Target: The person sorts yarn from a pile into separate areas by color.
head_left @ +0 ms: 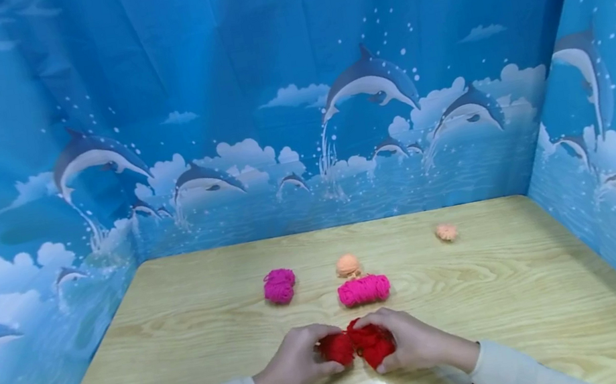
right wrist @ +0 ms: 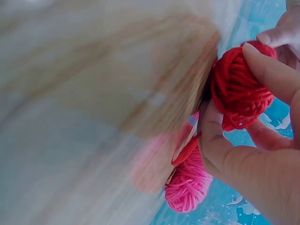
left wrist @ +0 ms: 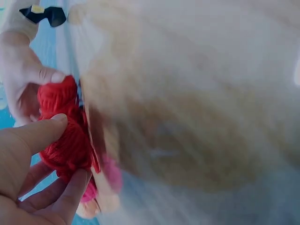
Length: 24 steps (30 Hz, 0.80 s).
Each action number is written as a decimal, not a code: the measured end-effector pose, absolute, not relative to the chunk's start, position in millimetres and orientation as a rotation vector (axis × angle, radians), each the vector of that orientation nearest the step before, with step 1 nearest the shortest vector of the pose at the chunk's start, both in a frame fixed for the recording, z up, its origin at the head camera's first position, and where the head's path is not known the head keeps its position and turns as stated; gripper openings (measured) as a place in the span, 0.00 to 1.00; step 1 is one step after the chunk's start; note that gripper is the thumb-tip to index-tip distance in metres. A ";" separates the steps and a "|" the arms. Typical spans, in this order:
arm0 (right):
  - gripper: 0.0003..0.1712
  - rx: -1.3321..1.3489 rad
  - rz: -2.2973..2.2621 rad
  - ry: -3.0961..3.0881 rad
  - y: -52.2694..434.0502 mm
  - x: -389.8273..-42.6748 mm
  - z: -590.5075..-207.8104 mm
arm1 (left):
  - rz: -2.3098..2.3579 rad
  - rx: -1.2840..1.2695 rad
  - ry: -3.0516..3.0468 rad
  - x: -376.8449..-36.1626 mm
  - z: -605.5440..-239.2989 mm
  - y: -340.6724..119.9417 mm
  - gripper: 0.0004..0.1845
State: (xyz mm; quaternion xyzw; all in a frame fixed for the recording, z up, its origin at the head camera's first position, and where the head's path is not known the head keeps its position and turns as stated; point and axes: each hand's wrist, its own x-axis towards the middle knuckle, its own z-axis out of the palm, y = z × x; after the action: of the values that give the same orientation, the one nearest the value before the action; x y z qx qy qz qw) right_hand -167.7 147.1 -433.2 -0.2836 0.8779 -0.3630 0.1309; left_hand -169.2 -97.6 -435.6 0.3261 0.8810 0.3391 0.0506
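Two small red balls of yarn are side by side, close over the near part of the wood-grain table (head_left: 187, 348). My left hand (head_left: 296, 362) grips the left red ball of yarn (head_left: 339, 348), thumb on one side and fingers curled round the other. Around the right red ball of yarn (head_left: 375, 344), my right hand (head_left: 415, 340) curls its thumb and fingers. A loose red strand (right wrist: 187, 150) hangs beside the right ball in the right wrist view. In the left wrist view, both red balls overlap one another.
Just beyond the hands lies a bright pink yarn skein (head_left: 364, 290), with a peach ball of yarn (head_left: 347, 265) behind it. A magenta yarn bundle (head_left: 280, 286) is left of them. Far right sits a small peach bundle (head_left: 446, 233). A blue dolphin-print curtain (head_left: 266, 90) surrounds the table.
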 end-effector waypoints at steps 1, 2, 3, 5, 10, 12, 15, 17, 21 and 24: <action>0.39 -0.820 -1.063 2.541 147.2 -168.1 -433.0 | 1.022 0.999 2.682 -167.7 -436.2 -96.6 0.26; 0.39 -0.816 -1.069 2.534 147.3 -168.7 -432.9 | 1.011 1.008 2.685 -166.3 -437.0 -96.0 0.26; 0.39 -0.812 -1.075 2.525 147.5 -169.3 -432.5 | 1.003 1.015 2.689 -164.9 -437.7 -95.5 0.26; 0.39 -0.808 -1.083 2.513 148.1 -170.5 -432.6 | 0.998 1.034 2.691 -163.4 -439.9 -94.5 0.27; 0.41 -0.808 -1.129 2.475 148.6 -172.4 -434.1 | 1.010 1.090 2.705 -163.2 -447.2 -92.0 0.27; 0.41 -0.794 -1.161 2.448 148.2 -172.5 -434.4 | 1.011 1.108 2.713 -163.3 -449.1 -90.8 0.27; 0.42 -0.756 -1.192 2.421 147.3 -172.6 -434.8 | 1.012 1.114 2.713 -163.4 -450.0 -89.2 0.27; 0.43 -0.734 -1.210 2.404 146.4 -172.4 -434.9 | 1.004 1.104 2.715 -163.2 -449.7 -88.6 0.27; 0.45 -0.718 -1.229 2.392 145.1 -171.8 -435.1 | 1.001 1.089 2.712 -162.6 -449.4 -88.0 0.28; 0.45 -0.705 -1.230 2.393 144.7 -171.4 -435.4 | 1.006 1.092 2.715 -162.0 -449.7 -87.6 0.28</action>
State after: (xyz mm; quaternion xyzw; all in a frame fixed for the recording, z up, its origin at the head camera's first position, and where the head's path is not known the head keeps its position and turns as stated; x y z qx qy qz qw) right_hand -171.4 144.7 -435.4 -0.2495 0.8464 -0.4351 0.1788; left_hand -162.0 -87.6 -449.7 0.3527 0.8772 0.3250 0.0236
